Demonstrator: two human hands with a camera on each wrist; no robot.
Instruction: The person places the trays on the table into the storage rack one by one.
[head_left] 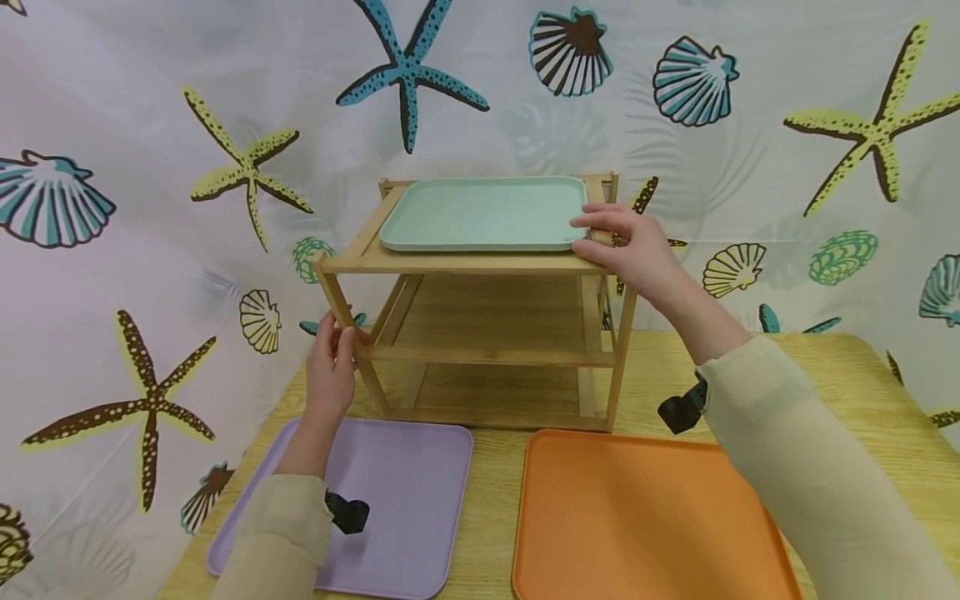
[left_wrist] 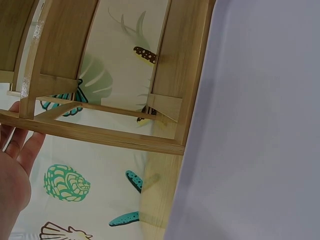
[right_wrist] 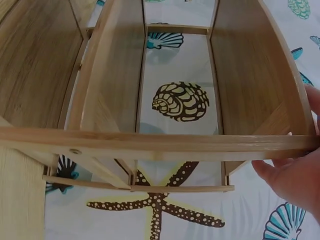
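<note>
A three-tier wooden shelf rack [head_left: 495,354] stands on the table with a mint-green tray [head_left: 483,215] lying on its top tier. My left hand [head_left: 332,367] holds the rack's left front post near the middle tier; the left wrist view shows the fingers [left_wrist: 31,150] against that post. Up at the top right front corner, my right hand [head_left: 630,250] grips the rack, its fingertips right by the tray's right edge. From the right wrist view, the thumb [right_wrist: 267,172] lies against the post and the other fingers are partly hidden behind it.
A purple tray [head_left: 408,500] lies on the table [head_left: 491,500] before the rack at left, under my left forearm. An orange tray [head_left: 637,517] lies at front right. Close behind hangs a white curtain [head_left: 495,125] printed with starfish and shells.
</note>
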